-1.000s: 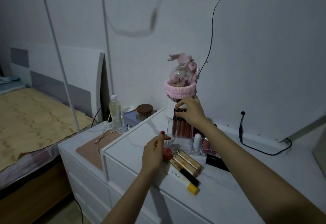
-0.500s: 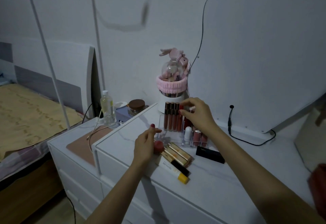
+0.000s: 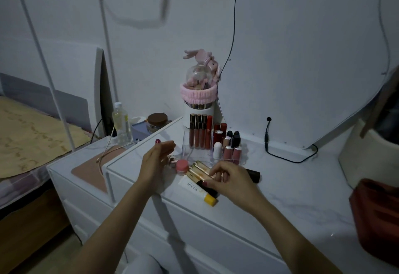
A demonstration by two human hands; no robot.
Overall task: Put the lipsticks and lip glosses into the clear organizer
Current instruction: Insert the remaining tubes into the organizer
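The clear organizer (image 3: pixel 195 153) stands on the white dresser (image 3: pixel 280 187). Several dark red lip glosses (image 3: pixel 198 132) stand upright in its back row, and lipsticks (image 3: pixel 230 147) fill its right slots. In front of it lie gold lip glosses (image 3: pixel 199 169), a white tube with a yellow cap (image 3: pixel 197 188) and a black lipstick (image 3: pixel 254 175). My right hand (image 3: pixel 230 179) reaches down over the gold lip glosses, thumb and fingers pinching one of them. My left hand (image 3: pixel 156 160) hovers open, fingers straight, left of the organizer and beside a small pink jar (image 3: pixel 182 165).
A white brush holder with a pink band (image 3: pixel 198 98) stands behind the organizer, against a large mirror (image 3: pixel 302 57) with a black cable (image 3: pixel 267 139). A bottle (image 3: pixel 122 122) and a brown-lidded jar (image 3: pixel 157 121) sit at left. A red bag (image 3: pixel 377 219) is at right.
My right hand left the upright lip glosses in the organizer and came down onto the gold lip glosses in front. My left hand lifted off the pink jar and opened.
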